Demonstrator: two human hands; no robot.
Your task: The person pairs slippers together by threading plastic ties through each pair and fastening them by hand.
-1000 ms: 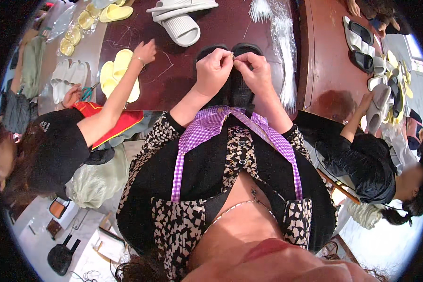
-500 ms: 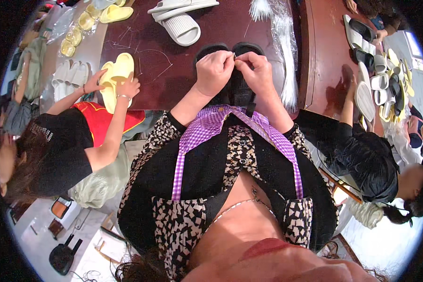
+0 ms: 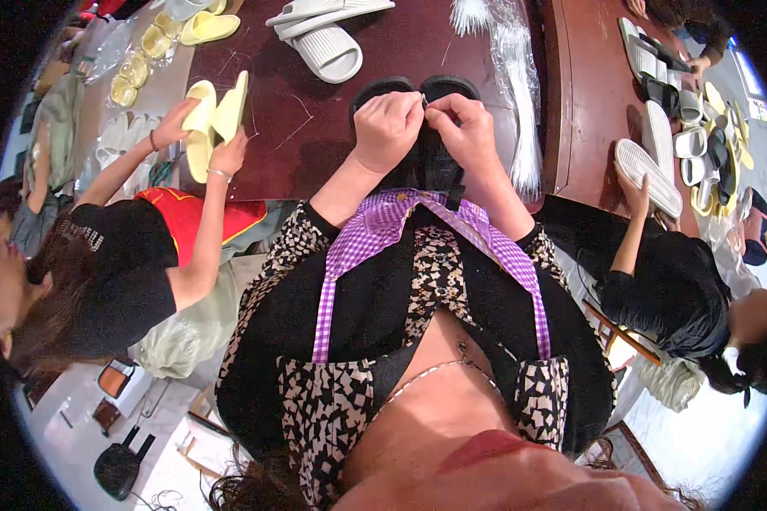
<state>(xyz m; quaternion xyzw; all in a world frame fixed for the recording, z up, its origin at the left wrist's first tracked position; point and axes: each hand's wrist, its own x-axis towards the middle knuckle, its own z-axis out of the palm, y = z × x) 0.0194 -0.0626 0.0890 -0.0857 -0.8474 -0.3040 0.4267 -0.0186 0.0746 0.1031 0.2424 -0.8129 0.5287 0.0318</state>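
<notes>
Over a pair of black slide sandals [image 3: 448,83], my left hand [image 3: 389,129] and my right hand [image 3: 464,134] meet with their fingertips almost touching. Both are closed in a pinch, thumb against finger. Between them is a tiny dark bit, too small to name. The sandals lie on the dark red table with their toes pointing away from me, and my hands and wrists hide much of them.
Grey slides [image 3: 331,53] lie at the far side of the table. To the right is a plastic bundle of thin white strips [image 3: 520,102]. A person at left holds yellow slides [image 3: 199,132]; another at right grips a white slide [image 3: 648,177] beside several more.
My hands stay almost in place, still pinched together. The person at left has tilted one yellow slide away from the other. At right, a person's hand now lifts a white slide, sole showing.
</notes>
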